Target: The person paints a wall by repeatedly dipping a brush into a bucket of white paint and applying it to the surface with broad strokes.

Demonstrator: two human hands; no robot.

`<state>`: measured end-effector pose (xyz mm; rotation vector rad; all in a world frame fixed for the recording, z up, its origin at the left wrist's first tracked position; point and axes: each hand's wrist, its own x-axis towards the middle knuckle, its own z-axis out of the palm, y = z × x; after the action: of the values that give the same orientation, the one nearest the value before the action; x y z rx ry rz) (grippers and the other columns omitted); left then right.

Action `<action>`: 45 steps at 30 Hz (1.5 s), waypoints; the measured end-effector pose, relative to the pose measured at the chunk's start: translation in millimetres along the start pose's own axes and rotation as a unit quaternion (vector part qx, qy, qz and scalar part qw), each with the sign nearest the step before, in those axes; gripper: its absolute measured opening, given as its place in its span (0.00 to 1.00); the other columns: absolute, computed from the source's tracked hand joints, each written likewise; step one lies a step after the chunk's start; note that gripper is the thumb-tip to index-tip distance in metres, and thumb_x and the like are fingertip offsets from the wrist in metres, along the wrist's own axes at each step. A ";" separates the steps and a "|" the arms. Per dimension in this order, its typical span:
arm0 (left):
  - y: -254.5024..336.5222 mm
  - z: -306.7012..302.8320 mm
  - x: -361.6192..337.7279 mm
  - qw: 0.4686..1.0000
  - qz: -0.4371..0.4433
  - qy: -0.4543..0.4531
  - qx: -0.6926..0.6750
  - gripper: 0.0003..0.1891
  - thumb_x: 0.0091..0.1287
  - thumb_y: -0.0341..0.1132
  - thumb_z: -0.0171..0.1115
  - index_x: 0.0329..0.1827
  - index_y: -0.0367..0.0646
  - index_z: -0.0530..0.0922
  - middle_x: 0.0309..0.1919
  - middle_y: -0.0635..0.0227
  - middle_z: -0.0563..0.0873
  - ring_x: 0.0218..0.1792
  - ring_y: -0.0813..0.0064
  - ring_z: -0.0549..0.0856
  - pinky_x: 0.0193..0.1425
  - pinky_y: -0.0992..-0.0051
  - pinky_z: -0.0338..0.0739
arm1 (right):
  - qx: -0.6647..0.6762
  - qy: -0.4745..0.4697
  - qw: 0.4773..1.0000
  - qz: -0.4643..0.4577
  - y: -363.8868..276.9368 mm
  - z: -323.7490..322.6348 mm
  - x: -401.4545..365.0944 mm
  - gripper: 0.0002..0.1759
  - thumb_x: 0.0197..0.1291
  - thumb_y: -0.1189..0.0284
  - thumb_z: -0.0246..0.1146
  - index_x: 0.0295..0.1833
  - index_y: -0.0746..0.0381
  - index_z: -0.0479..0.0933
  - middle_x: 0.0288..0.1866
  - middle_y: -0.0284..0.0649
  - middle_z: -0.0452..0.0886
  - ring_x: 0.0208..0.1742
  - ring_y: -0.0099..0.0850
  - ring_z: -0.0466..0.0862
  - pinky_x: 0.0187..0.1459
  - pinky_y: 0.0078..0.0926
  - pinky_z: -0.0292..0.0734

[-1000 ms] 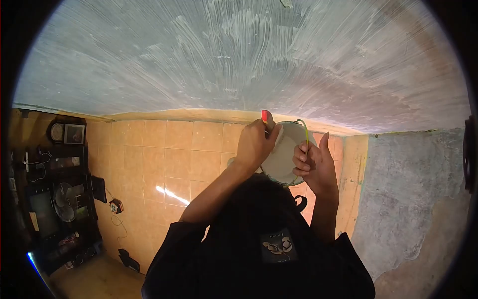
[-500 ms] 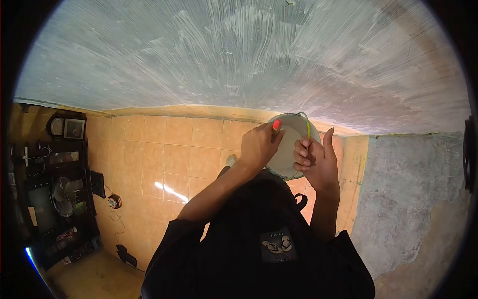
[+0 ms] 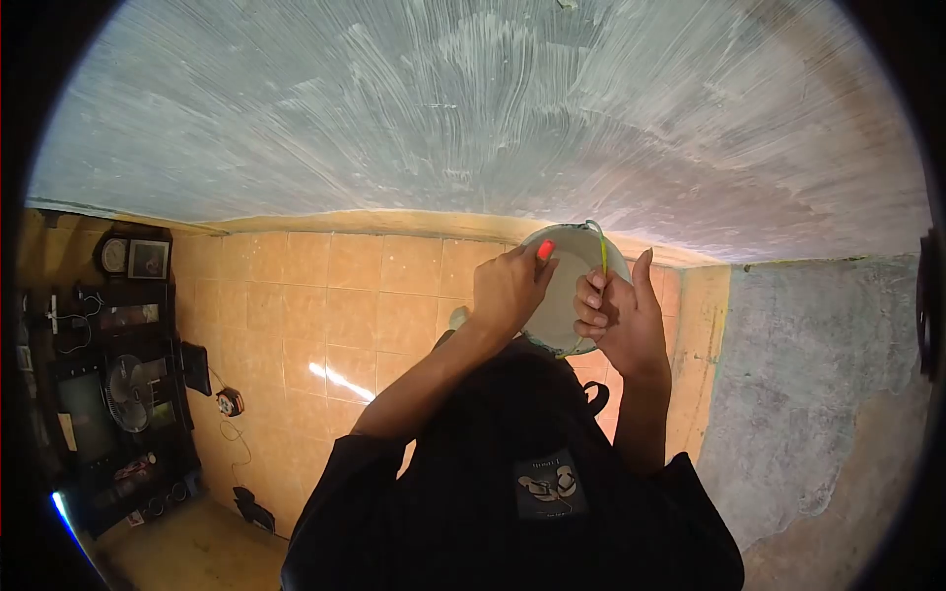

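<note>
My left hand (image 3: 507,293) is closed around a red-tipped handle (image 3: 545,249) at the left rim of a round bucket (image 3: 564,286). The rest of that tool is hidden. On the bucket's right side, my right hand (image 3: 626,320) has its fingers curled on the thin green bucket handle (image 3: 603,246), with the thumb pointing up. Pale contents show inside the bucket, though I cannot make out what they are.
A wall (image 3: 463,118) with streaky white brush marks rises ahead, and a grey patchy wall (image 3: 808,384) stands at right. Orange tiles (image 3: 330,295) cover the floor. A dark cabinet (image 3: 99,384) with a fan (image 3: 126,391) is at far left.
Both hands have shifted very slightly left, along with the bucket handle. Their grips look the same.
</note>
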<state>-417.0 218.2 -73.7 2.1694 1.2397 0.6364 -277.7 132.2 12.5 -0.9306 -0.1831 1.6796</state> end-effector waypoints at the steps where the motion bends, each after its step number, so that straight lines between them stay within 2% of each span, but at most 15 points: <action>1: 1.0 -1.3 0.0 1.000 0.002 0.004 -0.001 0.13 0.64 0.44 0.68 0.32 0.43 0.81 0.22 0.63 0.84 0.23 0.58 0.85 0.26 0.63 0.77 | 0.001 0.000 1.000 -0.001 0.4 -0.6 0.0 0.37 0.69 0.31 0.33 0.38 0.55 0.65 0.29 0.29 0.62 0.25 0.19 0.58 0.28 0.17 0.56; 9: 1.3 -4.6 0.4 1.000 0.007 0.018 -0.002 0.13 0.64 0.43 0.68 0.32 0.42 0.81 0.22 0.63 0.84 0.23 0.58 0.85 0.27 0.63 0.78 | 0.010 -0.007 1.000 -0.001 4.7 -6.1 1.8 0.38 0.68 0.31 0.34 0.38 0.56 0.66 0.30 0.29 0.63 0.26 0.19 0.60 0.29 0.17 0.58; 12: 4.5 -11.6 0.3 0.998 0.017 0.038 -0.035 0.11 0.65 0.41 0.67 0.38 0.42 0.84 0.24 0.60 0.85 0.24 0.56 0.85 0.28 0.61 0.79 | 0.010 -0.003 1.000 -0.002 5.2 -8.1 2.5 0.37 0.68 0.31 0.35 0.38 0.56 0.66 0.30 0.29 0.63 0.26 0.20 0.61 0.30 0.18 0.59; 15: 13.3 -21.6 0.7 0.996 0.019 0.065 -0.050 0.09 0.62 0.39 0.71 0.35 0.43 0.84 0.23 0.63 0.84 0.23 0.59 0.85 0.26 0.65 0.78 | 0.027 -0.010 1.000 -0.007 8.3 -12.8 4.5 0.37 0.68 0.31 0.36 0.38 0.56 0.66 0.30 0.29 0.63 0.27 0.20 0.61 0.30 0.18 0.60; 17: 10.4 -16.7 -0.2 0.989 0.086 0.116 -0.021 0.08 0.61 0.36 0.72 0.37 0.43 0.84 0.26 0.63 0.85 0.25 0.61 0.85 0.27 0.67 0.79 | 0.031 -0.005 0.999 -0.006 9.4 -11.1 4.5 0.37 0.68 0.31 0.37 0.38 0.55 0.66 0.30 0.29 0.63 0.27 0.20 0.62 0.31 0.18 0.60; 23: 6.7 -13.7 -2.6 0.978 0.147 0.142 -0.032 0.07 0.60 0.34 0.72 0.39 0.44 0.84 0.31 0.64 0.86 0.29 0.61 0.86 0.29 0.67 0.80 | 0.037 0.003 0.999 -0.018 9.5 -8.2 3.6 0.35 0.69 0.32 0.37 0.38 0.55 0.66 0.31 0.29 0.64 0.29 0.22 0.64 0.35 0.21 0.63; 30: -2.3 -14.5 0.4 0.975 0.122 0.184 -0.015 0.10 0.57 0.28 0.71 0.42 0.46 0.83 0.35 0.67 0.87 0.34 0.63 0.88 0.36 0.67 0.82 | 0.065 -0.019 0.997 -0.029 12.2 -13.2 8.9 0.33 0.70 0.34 0.38 0.38 0.54 0.66 0.31 0.30 0.64 0.30 0.25 0.66 0.40 0.27 0.66; 33: -0.8 -22.7 0.3 0.976 0.119 0.181 -0.017 0.10 0.59 0.29 0.70 0.43 0.45 0.83 0.36 0.65 0.88 0.36 0.61 0.88 0.38 0.67 0.82 | 0.066 -0.033 0.997 -0.028 13.8 -15.2 14.9 0.33 0.70 0.34 0.39 0.38 0.54 0.66 0.31 0.29 0.64 0.30 0.25 0.66 0.41 0.27 0.66; 35: 1.8 -35.3 -0.5 0.990 0.102 0.084 -0.057 0.10 0.59 0.29 0.72 0.44 0.42 0.85 0.38 0.59 0.89 0.38 0.58 0.89 0.40 0.66 0.83 | 0.069 -0.035 0.997 -0.025 14.8 -17.5 19.3 0.32 0.70 0.34 0.40 0.37 0.53 0.65 0.31 0.30 0.64 0.30 0.25 0.66 0.41 0.28 0.66; 36: -1.1 -40.5 -1.0 0.987 0.133 0.044 -0.079 0.12 0.60 0.28 0.71 0.46 0.41 0.85 0.41 0.57 0.88 0.41 0.55 0.88 0.43 0.65 0.83 | 0.072 -0.029 0.997 -0.010 15.3 -18.9 21.2 0.32 0.70 0.34 0.40 0.36 0.53 0.65 0.31 0.30 0.63 0.30 0.25 0.65 0.40 0.28 0.65; 38: 3.7 -53.7 -3.8 0.981 0.172 -0.002 -0.088 0.10 0.65 0.32 0.67 0.47 0.41 0.86 0.44 0.58 0.88 0.44 0.55 0.88 0.47 0.66 0.84 | 0.078 -0.032 0.996 -0.017 15.9 -20.6 23.7 0.31 0.70 0.34 0.40 0.36 0.52 0.64 0.30 0.30 0.63 0.29 0.26 0.65 0.40 0.28 0.66; 41: -11.3 -44.5 -5.7 0.963 0.252 -0.018 -0.094 0.13 0.72 0.39 0.59 0.48 0.41 0.85 0.47 0.59 0.88 0.50 0.56 0.87 0.52 0.65 0.83 | 0.086 -0.023 0.996 0.007 22.3 -27.8 27.8 0.32 0.69 0.34 0.42 0.35 0.52 0.66 0.29 0.30 0.64 0.29 0.27 0.66 0.40 0.29 0.66; 42: -19.4 -37.8 -7.7 0.969 0.230 -0.047 -0.076 0.17 0.62 0.32 0.67 0.54 0.41 0.82 0.48 0.55 0.87 0.48 0.54 0.87 0.50 0.63 0.84 | 0.084 -0.036 0.996 -0.003 23.6 -30.7 29.0 0.32 0.69 0.34 0.42 0.35 0.52 0.66 0.29 0.30 0.64 0.29 0.27 0.66 0.40 0.29 0.66; 44: -11.7 -42.6 -6.4 0.964 0.237 -0.001 -0.118 0.15 0.62 0.32 0.68 0.53 0.42 0.83 0.48 0.56 0.87 0.48 0.56 0.87 0.49 0.64 0.84 | 0.133 -0.017 0.991 -0.003 23.6 -38.2 29.4 0.31 0.68 0.34 0.45 0.34 0.52 0.67 0.28 0.30 0.66 0.28 0.27 0.66 0.40 0.30 0.66; 45: -5.1 -48.6 -5.4 0.965 0.245 -0.004 -0.092 0.12 0.63 0.32 0.68 0.50 0.42 0.85 0.47 0.59 0.88 0.47 0.59 0.88 0.48 0.66 0.85 | 0.130 -0.031 0.991 -0.015 23.3 -42.3 28.7 0.31 0.68 0.34 0.45 0.34 0.52 0.67 0.28 0.30 0.66 0.28 0.27 0.66 0.40 0.30 0.66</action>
<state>-453.7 226.8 -42.2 2.3210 0.6011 0.8980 -268.6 135.1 -42.9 -0.6770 -0.0175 1.6592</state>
